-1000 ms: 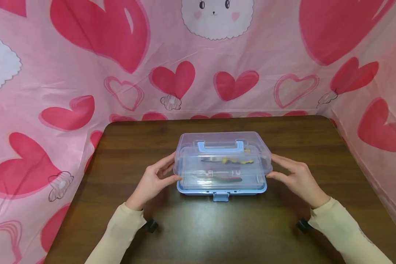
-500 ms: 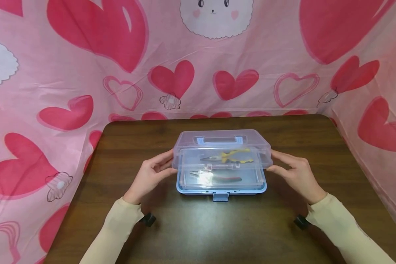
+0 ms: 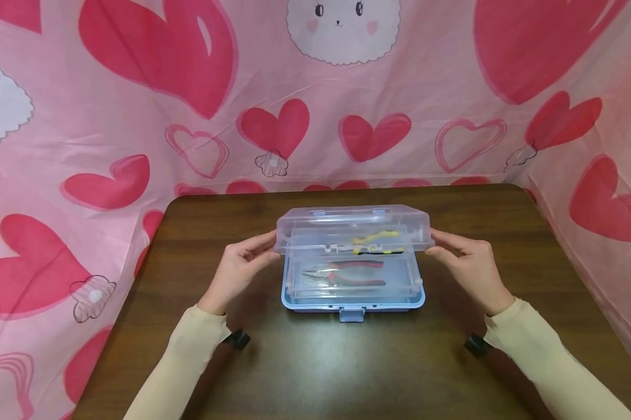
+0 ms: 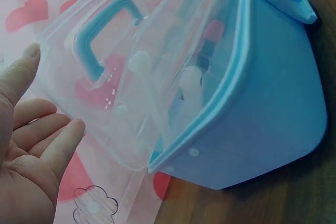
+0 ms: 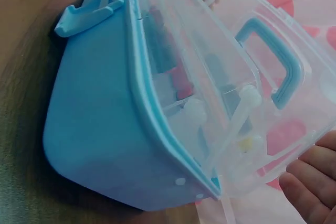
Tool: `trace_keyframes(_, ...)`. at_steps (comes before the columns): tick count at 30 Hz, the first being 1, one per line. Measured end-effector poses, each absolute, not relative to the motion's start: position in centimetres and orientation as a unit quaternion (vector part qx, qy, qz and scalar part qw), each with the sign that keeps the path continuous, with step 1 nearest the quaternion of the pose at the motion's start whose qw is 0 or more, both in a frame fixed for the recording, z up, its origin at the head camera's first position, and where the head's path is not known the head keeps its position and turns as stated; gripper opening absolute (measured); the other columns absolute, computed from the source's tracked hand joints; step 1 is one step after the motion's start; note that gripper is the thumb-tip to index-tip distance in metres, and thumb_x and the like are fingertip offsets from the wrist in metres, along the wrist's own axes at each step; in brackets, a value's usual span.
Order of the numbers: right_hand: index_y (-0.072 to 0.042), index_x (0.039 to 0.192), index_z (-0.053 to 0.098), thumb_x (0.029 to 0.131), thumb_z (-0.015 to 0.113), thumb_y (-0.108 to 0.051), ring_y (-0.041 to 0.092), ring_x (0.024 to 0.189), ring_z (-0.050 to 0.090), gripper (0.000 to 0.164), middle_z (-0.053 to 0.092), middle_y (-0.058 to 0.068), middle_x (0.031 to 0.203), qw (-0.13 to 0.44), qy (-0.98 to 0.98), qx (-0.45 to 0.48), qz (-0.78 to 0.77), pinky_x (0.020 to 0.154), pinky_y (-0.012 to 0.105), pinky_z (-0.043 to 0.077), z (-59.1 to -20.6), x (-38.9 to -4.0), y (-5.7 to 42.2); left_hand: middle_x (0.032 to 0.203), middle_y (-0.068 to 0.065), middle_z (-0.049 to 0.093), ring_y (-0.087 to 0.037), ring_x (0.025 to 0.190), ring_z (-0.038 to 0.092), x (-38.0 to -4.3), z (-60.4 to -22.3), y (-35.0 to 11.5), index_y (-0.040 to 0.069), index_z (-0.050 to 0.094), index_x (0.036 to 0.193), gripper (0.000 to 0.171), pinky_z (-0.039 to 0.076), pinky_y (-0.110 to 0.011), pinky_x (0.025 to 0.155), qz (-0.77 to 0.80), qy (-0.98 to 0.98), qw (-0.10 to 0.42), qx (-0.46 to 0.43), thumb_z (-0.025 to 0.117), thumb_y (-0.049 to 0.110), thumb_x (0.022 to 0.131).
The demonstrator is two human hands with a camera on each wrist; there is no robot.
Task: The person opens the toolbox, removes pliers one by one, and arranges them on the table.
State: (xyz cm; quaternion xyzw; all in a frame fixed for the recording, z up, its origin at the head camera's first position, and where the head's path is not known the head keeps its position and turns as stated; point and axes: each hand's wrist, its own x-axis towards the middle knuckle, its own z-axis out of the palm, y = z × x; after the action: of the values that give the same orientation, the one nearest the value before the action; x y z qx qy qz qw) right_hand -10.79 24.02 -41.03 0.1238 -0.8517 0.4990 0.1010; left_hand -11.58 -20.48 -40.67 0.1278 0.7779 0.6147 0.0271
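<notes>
A blue toolbox (image 3: 315, 307) with a clear hinged lid (image 3: 294, 239) stands on the table, its lid tilted up and back. My left hand (image 3: 239, 268) touches the lid's left side, fingers fairly straight in the left wrist view, thumb at the edge. At the lid's right side is my right hand (image 3: 470, 265), fingers extended. Inside, on a clear tray (image 5: 197, 114), lie red-handled pliers (image 3: 357, 283) and, farther back under the lid, yellow-handled pliers (image 3: 382, 234). The lid bears a blue carry handle (image 4: 86, 43).
A blue latch (image 3: 352, 315) hangs from the toolbox's front edge. Brown wooden table (image 3: 341, 367) extends around the box. Behind and at both sides hangs a pink cloth (image 3: 326, 87) printed with hearts. A black strap piece (image 3: 237, 339) shows under each sleeve.
The lid has swung up and back, both hands moving with it. The red-handled pliers now show in front of its edge, and the carry handle has turned away from the head view.
</notes>
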Motion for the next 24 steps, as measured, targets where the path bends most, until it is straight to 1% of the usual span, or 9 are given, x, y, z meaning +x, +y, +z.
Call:
trace_keyframes(2,-0.004,0.133,0.07,0.094,0.079,-0.013,-0.01,0.109,0.065,0.041,0.071,0.018,0.127,0.094,-0.851,0.106,0.506,0.087,0.011,0.051,-40.8,-10.9,23.9,0.138,-0.012,0.067,-0.029,0.121,0.069,-11.9,-40.6,-20.5,0.004,0.065,0.14,0.048,0.056,-0.029,0.095,0.613,0.779,0.022,0.131,0.078,0.01,0.094)
trace_keyframes(11,-0.005,0.133,0.071,0.098,0.074,-0.022,-0.003,0.107,0.069,0.038,0.073,0.009,0.126,0.078,-0.84,0.076,0.531,0.089,0.012,0.051,-40.0,-11.8,23.5,0.132,-0.008,0.071,-0.025,0.119,0.07,-13.1,-39.9,-20.5,0.007,0.069,0.136,0.044,0.056,-0.028,0.095,0.589,0.799,0.002,0.12,0.078,0.021,0.095)
trace_keyframes(14,-0.005,0.132,0.071,0.098,0.074,-0.024,-0.002,0.107,0.069,0.039,0.074,0.005,0.125,0.078,-0.834,0.067,0.543,0.09,0.012,0.051,-39.8,-12.2,23.4,0.129,-0.007,0.072,-0.023,0.118,0.07,-13.6,-39.7,-20.5,0.008,0.07,0.135,0.042,0.056,-0.03,0.098,0.583,0.804,-0.002,0.119,0.077,0.023,0.096)
trace_keyframes(17,-0.003,0.131,0.071,0.098,0.075,-0.023,0.0,0.106,0.071,0.039,0.076,-0.001,0.121,0.079,-0.822,0.062,0.561,0.09,0.013,0.052,-39.7,-12.7,23.2,0.128,-0.006,0.073,-0.021,0.119,0.07,-14.2,-39.4,-20.5,0.009,0.071,0.134,0.041,0.055,-0.032,0.1,0.58,0.806,-0.001,0.118,0.076,0.024,0.097)
trace_keyframes(21,-0.001,0.129,0.072,0.098,0.075,-0.022,0.003,0.105,0.071,0.038,0.076,-0.01,0.116,0.078,-0.805,0.057,0.585,0.09,0.015,0.054,-39.6,-13.2,23.2,0.127,-0.01,0.073,-0.031,0.115,0.071,-14.8,-39.1,-20.5,0.005,0.07,0.133,0.04,0.056,-0.032,0.098,0.597,0.794,0.002,0.117,0.075,0.022,0.098)
trace_keyframes(24,-0.001,0.129,0.072,0.101,0.071,-0.024,0.005,0.103,0.072,0.036,0.076,-0.014,0.114,0.076,-0.798,0.056,0.596,0.09,0.016,0.054,-39.7,-13.5,23.3,0.126,-0.016,0.073,-0.039,0.112,0.071,-15.4,-38.9,-20.4,0.0,0.069,0.133,0.039,0.057,-0.031,0.095,0.614,0.78,0.001,0.121,0.074,0.019,0.099)
